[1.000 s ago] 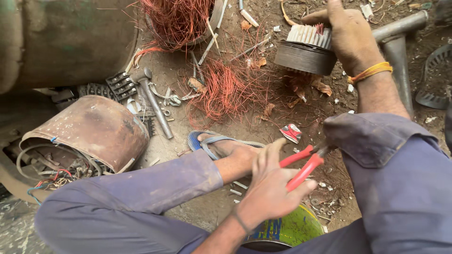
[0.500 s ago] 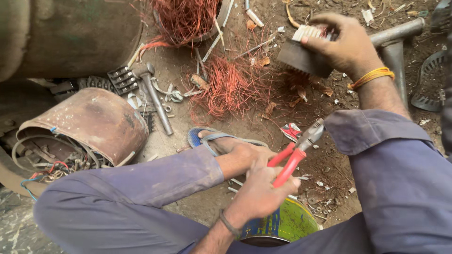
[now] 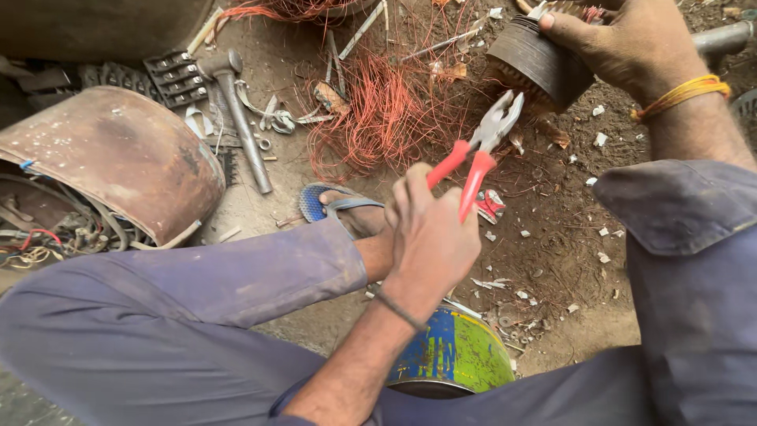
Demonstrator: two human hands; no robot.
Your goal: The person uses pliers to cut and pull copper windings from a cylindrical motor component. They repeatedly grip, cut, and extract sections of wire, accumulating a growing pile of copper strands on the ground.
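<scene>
- Two hands are at work above a dirt floor strewn with scrap metal and wire, seen from your own head looking down.
- Your left hand [image 3: 430,237] is clenched around the red handles of a pair of pliers [image 3: 477,154], held in the air over your knee, the grey jaws slightly parted and pointing up toward the other hand.
- Your right hand [image 3: 631,43] grasps a motor armature [image 3: 536,67], a dark ribbed cylinder, near the top of the view, fingers wrapped over its upper edge. A yellow band circles that wrist.
- That armature looks heavy, rigid and rough with rust, so a full-hand hold around its body seems safest; any wire stubs on it are probably sharp.
- Between the hands, on the ground, lies a tangle of copper wire [image 3: 378,118], thin, springy and light, likely to snag.
- A hammer [image 3: 240,118] lies left of the wire, beside small metal brackets.
- A rusty motor housing [image 3: 118,158] lies on its side at the left; its open end shows loose cables and wire.
- A blue and green tin can [image 3: 453,355] sits beneath your left forearm; its contents cannot be seen.
- A blue sandal [image 3: 339,205] shows on your foot beside the knee.
</scene>
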